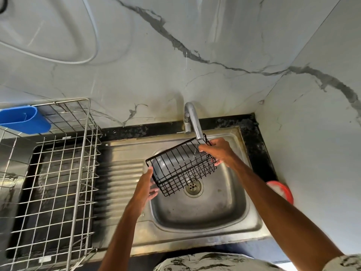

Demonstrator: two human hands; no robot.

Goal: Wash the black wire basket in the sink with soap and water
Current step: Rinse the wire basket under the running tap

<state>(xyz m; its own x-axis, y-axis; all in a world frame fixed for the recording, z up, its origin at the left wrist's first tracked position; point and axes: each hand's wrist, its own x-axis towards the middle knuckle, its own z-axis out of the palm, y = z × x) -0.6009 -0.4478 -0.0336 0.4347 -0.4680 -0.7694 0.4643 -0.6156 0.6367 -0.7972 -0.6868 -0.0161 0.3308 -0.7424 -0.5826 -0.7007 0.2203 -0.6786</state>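
Hanging tilted over the sink [216, 210], the black wire basket [181, 167] is held clear of the basin floor, with its far right end raised under the spout of the faucet [192, 120] and its near left end lower. A thin stream of water seems to fall from the spout through the wires, though it is faint and hard to make out. The right hand [218, 151] clamps the raised end, thumb over the top rim and fingers wrapped round the outside. The left hand [145, 185] grips the lower end, thumb up at the rim corner. Its fingers pass behind the wires and only their tips show, so how far they curl is unclear. Below the basket sits the drain [193, 187], partly screened by the mesh. To the left, a steel dish rack [58, 173] stands over the counter, cut off by the frame edge, with a blue plastic holder [23, 120] hooked on its back rail. At the right, a red-rimmed round object [281, 190] is half hidden behind the right forearm and cannot be identified.
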